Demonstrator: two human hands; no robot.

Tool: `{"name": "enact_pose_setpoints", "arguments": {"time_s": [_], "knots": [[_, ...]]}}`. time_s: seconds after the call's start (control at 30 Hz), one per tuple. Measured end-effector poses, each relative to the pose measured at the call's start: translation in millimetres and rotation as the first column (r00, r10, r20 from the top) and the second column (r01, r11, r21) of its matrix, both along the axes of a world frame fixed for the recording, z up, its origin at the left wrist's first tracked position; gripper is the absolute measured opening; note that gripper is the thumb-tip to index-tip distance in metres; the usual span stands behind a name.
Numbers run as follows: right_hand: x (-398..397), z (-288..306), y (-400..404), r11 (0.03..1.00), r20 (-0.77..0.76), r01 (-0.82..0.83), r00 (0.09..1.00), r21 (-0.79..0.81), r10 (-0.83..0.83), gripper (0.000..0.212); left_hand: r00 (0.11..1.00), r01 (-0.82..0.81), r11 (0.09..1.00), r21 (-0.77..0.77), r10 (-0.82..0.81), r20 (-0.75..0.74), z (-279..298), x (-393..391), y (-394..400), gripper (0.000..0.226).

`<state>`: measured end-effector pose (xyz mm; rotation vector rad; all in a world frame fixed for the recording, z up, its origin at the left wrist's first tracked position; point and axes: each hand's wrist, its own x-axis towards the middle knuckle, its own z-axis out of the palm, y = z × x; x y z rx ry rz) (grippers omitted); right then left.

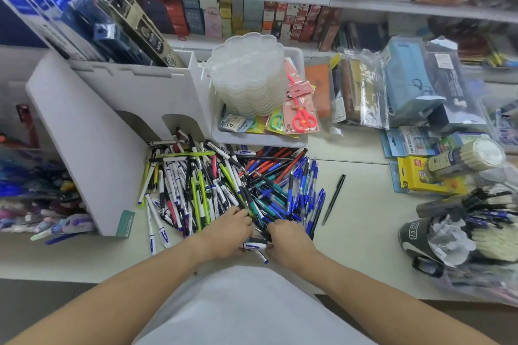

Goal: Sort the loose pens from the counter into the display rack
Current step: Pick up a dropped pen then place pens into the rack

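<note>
White desk (361, 204) carries a pile of pens (224, 182) spreading beyond both hands; left hand (228, 232) and right hand (288, 241), fingers curled, each grip pens at its near edge.

multicoloured pens (229, 187), white rack (92, 131), yellow box (420, 176)

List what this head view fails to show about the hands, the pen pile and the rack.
- Left hand and right hand: fingers buried in the pen pile, so which pens each holds is hidden.
- Display rack: its arched slots are dark inside, and the contents cannot be seen.
- Rack's upper packets: motion blur makes the labels unreadable.
- Shelf boxes: too small and blurred to identify.
</note>
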<state>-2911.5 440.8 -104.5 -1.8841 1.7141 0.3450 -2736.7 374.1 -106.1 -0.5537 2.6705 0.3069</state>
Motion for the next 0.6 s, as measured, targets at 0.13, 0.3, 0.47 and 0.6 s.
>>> {"name": "enact_pose_setpoints", "arguments": {"time_s": [0.13, 0.3, 0.47, 0.6], "knots": [[-15, 7, -7, 0.95, 0.233, 0.297, 0.921, 0.099, -0.312, 0.018, 0.993, -0.11, 0.988, 0.109, 0.115, -0.041, 13, 0, -6, 0.014], [-46, 24, -13, 0.884, 0.393, 0.411, 0.792, 0.223, -0.467, 0.009, 0.88, -0.346, 0.866, 0.362, 0.433, -0.195, 47, -6, -21, 0.016], [-63, 33, -18, 0.842, 0.41, 0.466, 0.735, 0.273, -0.54, 0.013, 0.433, -0.541, 0.51, 0.669, 0.851, -0.298, 60, -18, -43, 0.02], [-71, 38, -21, 0.769, 0.387, 0.556, 0.665, 0.315, -0.639, 0.009, 0.028, -0.564, 0.26, 0.784, 0.955, -0.296, 66, -27, -56, 0.03]]}}
